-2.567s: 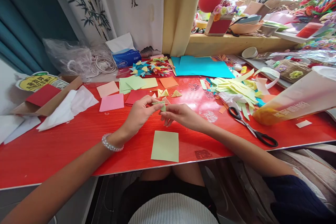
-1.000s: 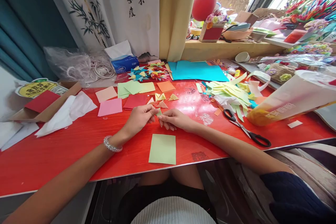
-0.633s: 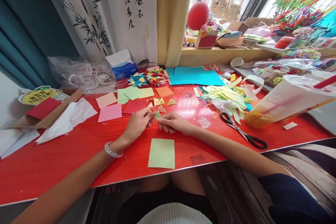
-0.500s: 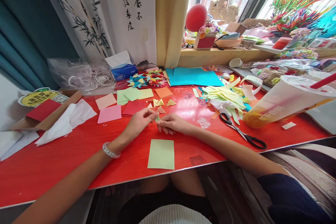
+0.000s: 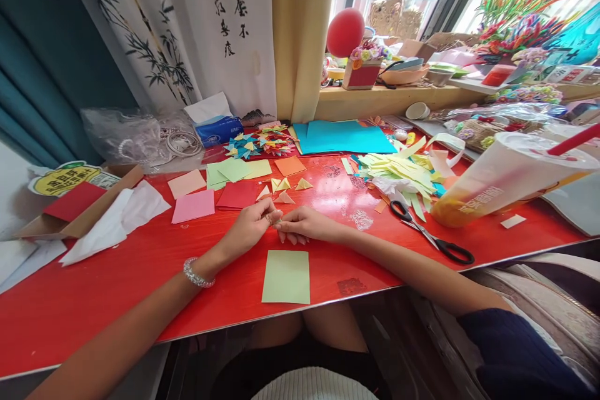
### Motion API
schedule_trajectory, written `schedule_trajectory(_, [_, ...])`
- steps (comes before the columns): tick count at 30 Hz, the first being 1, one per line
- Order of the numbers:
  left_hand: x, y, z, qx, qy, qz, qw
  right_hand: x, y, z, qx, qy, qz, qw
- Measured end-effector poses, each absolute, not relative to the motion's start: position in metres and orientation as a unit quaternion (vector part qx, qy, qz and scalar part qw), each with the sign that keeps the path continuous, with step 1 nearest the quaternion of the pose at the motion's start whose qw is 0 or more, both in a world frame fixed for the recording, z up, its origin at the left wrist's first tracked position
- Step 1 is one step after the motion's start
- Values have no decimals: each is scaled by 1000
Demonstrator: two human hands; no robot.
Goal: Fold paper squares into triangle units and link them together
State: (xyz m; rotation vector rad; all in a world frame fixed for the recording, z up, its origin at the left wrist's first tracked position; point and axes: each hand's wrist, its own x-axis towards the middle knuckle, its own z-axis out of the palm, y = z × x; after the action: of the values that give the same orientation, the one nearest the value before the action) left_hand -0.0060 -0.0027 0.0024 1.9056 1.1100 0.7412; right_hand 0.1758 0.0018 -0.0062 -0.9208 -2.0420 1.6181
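Observation:
My left hand and my right hand meet over the red table, fingertips pinched together on a small folded piece of green paper. Fingers cover most of that piece. Just below them a light green paper sheet lies flat near the table's front edge. Beyond my fingers sit several small folded paper triangles, yellow and peach. A clear beaded bracelet circles my left wrist.
Red paper, pink paper and green sheets lie at the back left. Black-handled scissors, paper strips and a large drink cup stand to the right. Blue sheets lie at the back.
My fingers have closed further over the green piece, so less of it shows. The view has shifted slightly; the things on the table keep their places.

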Motion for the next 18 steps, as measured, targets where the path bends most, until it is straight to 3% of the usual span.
schedule_trajectory(18, [-7,0,4,719,438,303,447,179,6,-13,-309,-723,570,238])
